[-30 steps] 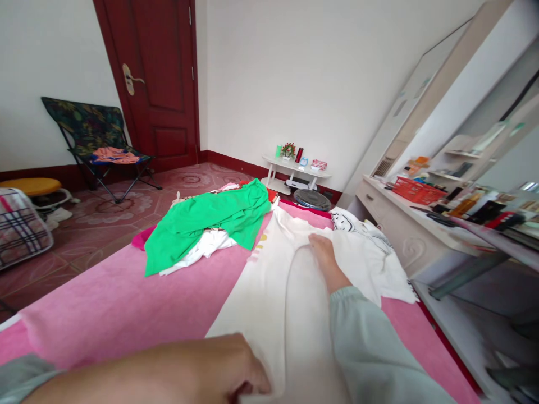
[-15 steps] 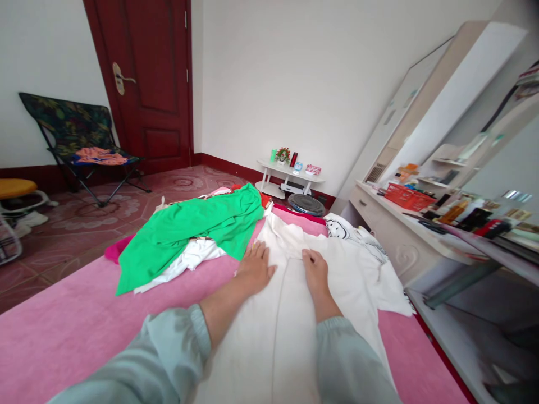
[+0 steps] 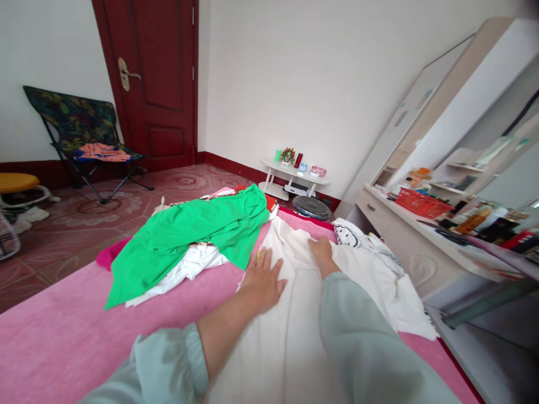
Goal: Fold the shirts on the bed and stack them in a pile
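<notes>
A cream-white garment lies spread lengthwise on the pink bed cover. My left hand rests flat on its left edge, fingers stretched out. My right hand presses on the garment farther up, fingers lying on the cloth. Both arms wear pale grey-green sleeves. Under the garment's right side lies a white shirt with a printed cartoon face. To the left sits a heap of clothes topped by a green garment.
A white dresser with a red basket and bottles stands right of the bed. A low white table stands by the far wall. A folding chair stands near the dark red door.
My left hand came up from the near edge of the garment and laid itself flat on its left side. My right hand slid a little farther up the cloth.
</notes>
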The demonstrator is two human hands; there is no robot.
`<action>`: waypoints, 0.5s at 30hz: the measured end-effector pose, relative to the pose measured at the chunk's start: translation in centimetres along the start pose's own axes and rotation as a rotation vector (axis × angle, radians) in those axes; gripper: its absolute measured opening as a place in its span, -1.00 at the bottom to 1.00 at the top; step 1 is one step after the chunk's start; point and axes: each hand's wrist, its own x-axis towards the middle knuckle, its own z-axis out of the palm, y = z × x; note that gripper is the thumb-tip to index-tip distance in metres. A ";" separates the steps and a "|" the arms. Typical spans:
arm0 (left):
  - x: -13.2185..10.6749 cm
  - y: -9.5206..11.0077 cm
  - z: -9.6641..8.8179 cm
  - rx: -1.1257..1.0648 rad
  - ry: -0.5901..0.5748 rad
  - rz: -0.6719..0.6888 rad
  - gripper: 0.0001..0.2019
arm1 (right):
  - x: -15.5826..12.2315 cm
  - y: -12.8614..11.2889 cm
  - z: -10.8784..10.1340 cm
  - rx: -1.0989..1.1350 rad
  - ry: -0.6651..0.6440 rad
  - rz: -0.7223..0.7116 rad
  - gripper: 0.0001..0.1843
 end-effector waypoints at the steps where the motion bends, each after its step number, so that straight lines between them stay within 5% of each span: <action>1: 0.0 0.0 0.0 -0.002 0.000 -0.001 -0.40 | 0.2 -0.3 0.4 -0.001 -0.007 0.029 -0.55; 6: -0.2 0.0 -0.3 -0.015 -0.011 -0.004 -0.39 | -0.1 -0.5 1.1 0.010 0.007 0.091 -0.55; 10: -0.2 0.2 -0.6 -0.018 -0.010 -0.001 -0.39 | -1.1 0.7 -0.2 -0.021 0.137 0.108 -0.50; 15: -0.1 0.2 -0.5 -0.017 -0.020 -0.007 -0.39 | -1.8 1.5 -1.4 -0.107 0.123 0.111 -0.48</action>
